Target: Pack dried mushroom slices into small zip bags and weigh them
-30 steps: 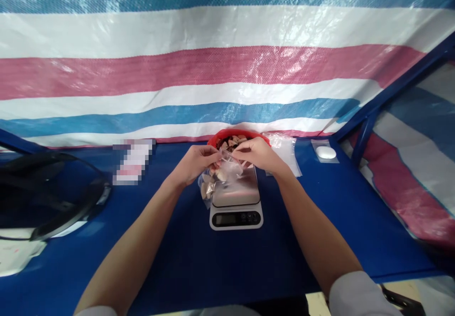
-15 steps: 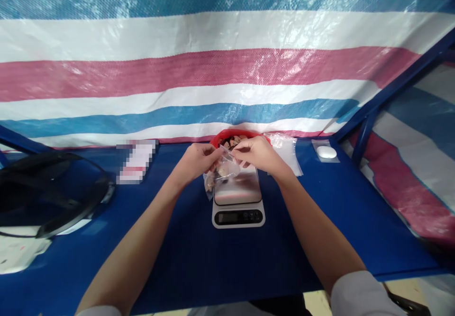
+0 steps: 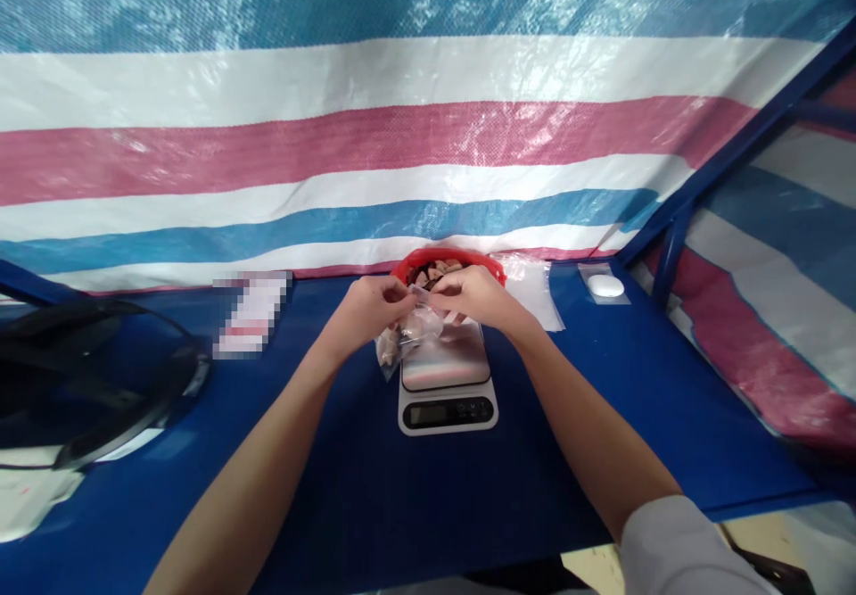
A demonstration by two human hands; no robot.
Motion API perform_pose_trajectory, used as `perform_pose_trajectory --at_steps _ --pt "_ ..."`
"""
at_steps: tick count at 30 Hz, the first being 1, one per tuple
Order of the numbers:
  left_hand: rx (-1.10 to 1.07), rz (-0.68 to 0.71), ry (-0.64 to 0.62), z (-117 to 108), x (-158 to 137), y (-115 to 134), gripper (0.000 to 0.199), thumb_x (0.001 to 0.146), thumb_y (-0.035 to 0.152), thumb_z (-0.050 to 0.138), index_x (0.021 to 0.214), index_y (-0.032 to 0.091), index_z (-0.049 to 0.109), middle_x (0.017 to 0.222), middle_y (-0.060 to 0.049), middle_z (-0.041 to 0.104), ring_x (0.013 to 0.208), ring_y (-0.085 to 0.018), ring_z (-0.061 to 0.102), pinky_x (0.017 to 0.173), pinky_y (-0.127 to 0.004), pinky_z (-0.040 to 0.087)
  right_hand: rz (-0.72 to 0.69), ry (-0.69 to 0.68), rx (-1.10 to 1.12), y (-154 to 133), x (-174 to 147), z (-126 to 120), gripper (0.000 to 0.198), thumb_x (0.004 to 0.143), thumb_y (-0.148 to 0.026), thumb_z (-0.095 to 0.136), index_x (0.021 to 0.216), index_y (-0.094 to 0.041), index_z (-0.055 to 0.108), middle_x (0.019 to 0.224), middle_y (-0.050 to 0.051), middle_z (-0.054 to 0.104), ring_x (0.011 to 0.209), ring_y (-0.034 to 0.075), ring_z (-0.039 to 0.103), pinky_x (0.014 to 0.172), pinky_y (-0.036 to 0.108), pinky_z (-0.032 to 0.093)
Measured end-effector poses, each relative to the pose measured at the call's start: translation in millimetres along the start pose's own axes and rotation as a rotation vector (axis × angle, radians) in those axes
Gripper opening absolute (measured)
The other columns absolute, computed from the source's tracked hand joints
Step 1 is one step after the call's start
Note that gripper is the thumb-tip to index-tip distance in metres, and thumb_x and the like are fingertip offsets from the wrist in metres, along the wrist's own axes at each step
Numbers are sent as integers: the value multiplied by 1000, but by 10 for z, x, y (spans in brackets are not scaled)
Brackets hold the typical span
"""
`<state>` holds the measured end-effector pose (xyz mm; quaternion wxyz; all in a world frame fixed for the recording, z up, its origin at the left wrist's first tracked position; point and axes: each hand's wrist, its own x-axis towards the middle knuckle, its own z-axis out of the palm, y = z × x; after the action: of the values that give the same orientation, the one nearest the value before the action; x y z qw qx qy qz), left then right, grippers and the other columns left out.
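Between my two hands hangs a clear plastic bag [image 3: 409, 332] with several pale brownish pieces inside. My left hand [image 3: 374, 307] pinches the bag's top edge on the left, thumb against fingers. On the right of the same edge, my right hand [image 3: 476, 296] is closed in a pinch as well. Below the bag is a white digital scale [image 3: 449, 412] with a dark display; the bag partly covers its platform. Just behind my hands sits a red basket [image 3: 402, 267] holding similar brownish pieces, its front hidden by hands and bag.
A stack of clear bags [image 3: 531, 296] lies right of the basket. Farther right is a small bag with a white oval item [image 3: 605, 286]. A blurred-out card or package [image 3: 252, 314] and a black headset-like object [image 3: 127, 372] lie left. Striped sheeting [image 3: 374, 144] rises behind the blue table [image 3: 562, 479].
My hands have come closer together along the bag's top edge, both still pinching it. The whole view has shifted slightly; the scale and basket have stayed in place.
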<state>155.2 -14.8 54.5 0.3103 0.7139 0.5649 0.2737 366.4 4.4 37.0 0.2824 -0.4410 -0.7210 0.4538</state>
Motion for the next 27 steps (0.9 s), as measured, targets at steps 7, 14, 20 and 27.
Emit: perform_pose_trajectory --at_steps 7,14,20,27 --pt "230 131 91 -152 6 -64 16 75 34 69 69 19 66 66 -2 67 61 -16 57 56 -25 41 39 40 6 18 -26 -137 10 80 -22 71 81 -17 79 67 2 72 58 14 69 50 20 58" --pt "101 303 53 -22 -54 72 44 86 51 66 118 20 67 118 -10 73 104 -26 68 95 -35 51 4 52 66 -95 -65 -157 10 78 -22 69 75 -17 78 69 2 73 62 15 71 54 19 59" --pt "69 286 -33 190 -70 100 80 73 54 82 141 24 54 132 -11 66 121 -33 63 103 -42 50 21 52 80 -69 -40 -142 11 79 -27 71 75 -19 78 70 1 73 62 15 71 53 20 60" --pt "-14 321 65 378 -40 27 81 76 39 80 146 19 44 134 -15 64 119 -30 64 107 -46 49 20 31 105 -39 -48 -182 14 79 -30 72 82 -18 80 72 2 73 66 15 71 54 19 58"
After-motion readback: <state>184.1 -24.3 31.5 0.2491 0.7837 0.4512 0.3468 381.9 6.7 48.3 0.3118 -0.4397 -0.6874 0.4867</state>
